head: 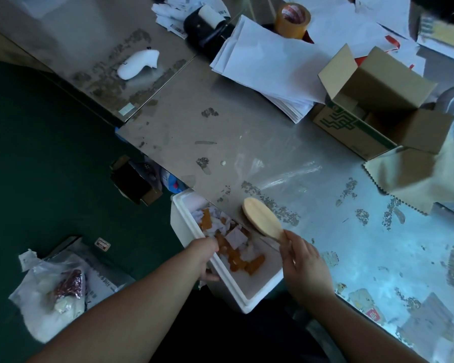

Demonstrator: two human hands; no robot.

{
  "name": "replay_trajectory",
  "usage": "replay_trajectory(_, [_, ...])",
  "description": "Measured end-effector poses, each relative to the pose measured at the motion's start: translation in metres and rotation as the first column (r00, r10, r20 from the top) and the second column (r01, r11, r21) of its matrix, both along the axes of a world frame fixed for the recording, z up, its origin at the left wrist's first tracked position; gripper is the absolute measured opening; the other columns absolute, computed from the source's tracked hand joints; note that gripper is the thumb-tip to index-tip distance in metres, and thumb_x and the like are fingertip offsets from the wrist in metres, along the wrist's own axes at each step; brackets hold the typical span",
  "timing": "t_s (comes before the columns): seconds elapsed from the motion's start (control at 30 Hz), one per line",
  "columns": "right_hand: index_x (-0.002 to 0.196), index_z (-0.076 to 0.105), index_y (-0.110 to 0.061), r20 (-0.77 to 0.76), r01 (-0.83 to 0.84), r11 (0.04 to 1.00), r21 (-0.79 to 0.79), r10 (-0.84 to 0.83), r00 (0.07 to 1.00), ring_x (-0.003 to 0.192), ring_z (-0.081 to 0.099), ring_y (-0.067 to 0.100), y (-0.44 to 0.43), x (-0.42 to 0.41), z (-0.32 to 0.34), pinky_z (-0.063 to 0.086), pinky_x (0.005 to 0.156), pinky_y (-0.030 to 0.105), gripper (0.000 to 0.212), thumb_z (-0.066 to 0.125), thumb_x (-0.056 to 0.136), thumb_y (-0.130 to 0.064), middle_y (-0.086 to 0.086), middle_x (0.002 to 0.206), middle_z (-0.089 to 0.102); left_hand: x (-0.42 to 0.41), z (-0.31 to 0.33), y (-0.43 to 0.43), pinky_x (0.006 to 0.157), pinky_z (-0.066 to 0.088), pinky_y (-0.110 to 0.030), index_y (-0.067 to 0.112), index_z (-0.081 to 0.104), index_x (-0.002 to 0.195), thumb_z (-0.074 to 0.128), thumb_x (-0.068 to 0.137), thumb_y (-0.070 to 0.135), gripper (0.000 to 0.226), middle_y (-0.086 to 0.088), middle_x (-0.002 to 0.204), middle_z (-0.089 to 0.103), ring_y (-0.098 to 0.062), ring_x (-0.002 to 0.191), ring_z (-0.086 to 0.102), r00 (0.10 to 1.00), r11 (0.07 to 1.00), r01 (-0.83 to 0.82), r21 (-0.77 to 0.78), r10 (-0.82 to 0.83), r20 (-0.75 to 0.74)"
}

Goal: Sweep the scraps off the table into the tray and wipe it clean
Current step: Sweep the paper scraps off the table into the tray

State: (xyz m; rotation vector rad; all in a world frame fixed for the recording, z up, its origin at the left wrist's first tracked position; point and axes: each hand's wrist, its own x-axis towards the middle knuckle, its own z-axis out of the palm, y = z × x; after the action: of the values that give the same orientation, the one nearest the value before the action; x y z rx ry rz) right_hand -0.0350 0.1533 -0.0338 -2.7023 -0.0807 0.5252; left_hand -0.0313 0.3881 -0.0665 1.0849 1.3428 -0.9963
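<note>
A white foam tray (184,221) hangs at the table's near edge, held by its left wall in my left hand (207,258). Orange and white paper scraps (236,247) lie inside it. My right hand (303,263) grips the handle of a wooden brush (262,218), whose oval head sits at the table edge just above the tray's far side. The metal table (286,158) is stained and smeared, with one small white scrap (223,162) left near the middle. A beige cloth (414,179) with zigzag edges lies on the right.
An open cardboard box (378,100) and a stack of white papers (270,66) stand at the back right, with a tape roll (292,20) behind. A white handheld device (139,62) lies on the left table. A plastic bag (50,289) sits on the green floor.
</note>
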Motion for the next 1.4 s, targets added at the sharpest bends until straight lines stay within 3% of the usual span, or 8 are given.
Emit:
replay_trajectory(0.13, [0.138, 0.045, -0.030, -0.030, 0.033, 0.999, -0.021, -0.033, 0.999, 0.117, 0.057, 0.025, 0.006, 0.003, -0.004, 0.050, 0.089, 0.041, 0.039, 0.039, 0.103, -0.044, -0.003, 0.131, 0.063, -0.004, -0.002, 0.002, 0.063, 0.060, -0.051, 0.008, 0.050, 0.104, 0.049, 0.097, 0.016, 0.010, -0.017, 0.105, 0.051, -0.039, 0.094, 0.060, 1.000, 1.000, 0.004, -0.006, -0.004, 0.010])
replay_trajectory(0.27, [0.140, 0.043, -0.031, -0.025, 0.029, 1.000, 0.005, -0.028, 0.999, 0.120, 0.057, 0.022, 0.010, -0.009, -0.005, 0.049, 0.097, 0.042, 0.038, 0.041, 0.103, -0.042, -0.005, 0.134, 0.061, -0.009, -0.003, 0.002, 0.083, 0.059, -0.056, 0.006, 0.052, 0.101, 0.051, 0.098, 0.017, 0.011, -0.019, 0.105, 0.055, -0.041, 0.108, 0.060, 0.999, 0.999, -0.037, -0.037, 0.038, 0.012])
replay_trajectory(0.47, [0.136, 0.050, -0.029, -0.075, 0.015, 0.999, 0.037, -0.012, 0.997, 0.118, 0.059, 0.021, 0.007, -0.048, -0.009, 0.047, 0.096, 0.037, 0.036, 0.049, 0.102, -0.041, -0.007, 0.128, 0.064, -0.019, -0.008, -0.004, 0.064, 0.057, -0.051, 0.006, 0.050, 0.096, 0.053, 0.099, 0.018, 0.012, -0.019, 0.096, 0.056, -0.037, 0.083, 0.061, 0.998, 0.998, -0.044, -0.043, 0.045, 0.035])
replay_trajectory(0.6, [0.135, 0.051, -0.033, -0.194, 0.010, 1.000, 0.007, -0.008, 0.981, 0.113, 0.060, 0.018, 0.003, -0.078, -0.020, 0.049, 0.090, 0.035, 0.037, 0.049, 0.100, -0.043, -0.008, 0.123, 0.067, -0.034, -0.023, -0.004, 0.071, 0.061, -0.049, 0.007, 0.059, 0.101, 0.060, 0.096, 0.028, 0.022, -0.018, 0.092, 0.066, -0.036, 0.083, 0.068, 0.997, 0.997, -0.044, -0.066, 0.049, 0.062])
replay_trajectory(0.73, [0.136, 0.051, -0.035, -0.266, 0.062, 0.997, -0.037, -0.070, 0.961, 0.111, 0.060, 0.017, -0.002, -0.098, -0.031, 0.049, 0.083, 0.033, 0.037, 0.049, 0.100, -0.043, -0.010, 0.121, 0.066, -0.053, -0.036, -0.003, 0.058, 0.060, -0.043, 0.009, 0.061, 0.113, 0.052, 0.093, 0.018, 0.023, -0.019, 0.100, 0.067, -0.036, 0.089, 0.068, 0.999, 0.997, -0.049, -0.060, 0.050, 0.016])
replay_trajectory(0.97, [0.142, 0.042, -0.032, -0.285, -0.075, 0.994, -0.079, 0.050, 0.957, 0.112, 0.061, 0.022, -0.004, -0.108, -0.041, 0.050, 0.076, 0.037, 0.040, 0.040, 0.103, -0.045, -0.008, 0.128, 0.061, -0.085, -0.049, -0.006, 0.068, 0.058, -0.051, 0.006, 0.053, 0.095, 0.047, 0.099, 0.016, 0.013, -0.018, 0.089, 0.061, -0.035, 0.080, 0.064, 0.994, 0.997, -0.074, -0.014, 0.072, -0.088])
replay_trajectory(1.13, [0.132, 0.040, -0.035, -0.391, -0.189, 0.975, -0.118, 0.129, 0.911, 0.100, 0.062, 0.019, -0.020, -0.117, -0.044, 0.052, 0.075, 0.038, 0.031, 0.036, 0.103, -0.044, -0.009, 0.116, 0.062, -0.101, -0.049, -0.006, 0.048, 0.060, -0.044, 0.003, 0.057, 0.115, 0.051, 0.097, 0.016, 0.023, -0.020, 0.095, 0.063, -0.036, 0.084, 0.066, 0.990, 0.996, -0.093, 0.001, 0.092, -0.109])
replay_trajectory(1.4, [0.120, 0.036, -0.031, -0.406, -0.270, 0.961, -0.049, 0.228, 0.885, 0.084, 0.061, 0.021, -0.027, -0.133, -0.064, 0.051, 0.067, 0.037, 0.022, 0.030, 0.105, -0.045, -0.006, 0.101, 0.061, -0.131, -0.045, -0.018, 0.061, 0.059, -0.051, 0.004, 0.053, 0.097, 0.048, 0.100, 0.012, 0.010, -0.019, 0.092, 0.058, -0.035, 0.082, 0.061, 0.983, 0.988, -0.137, 0.077, 0.146, -0.115])
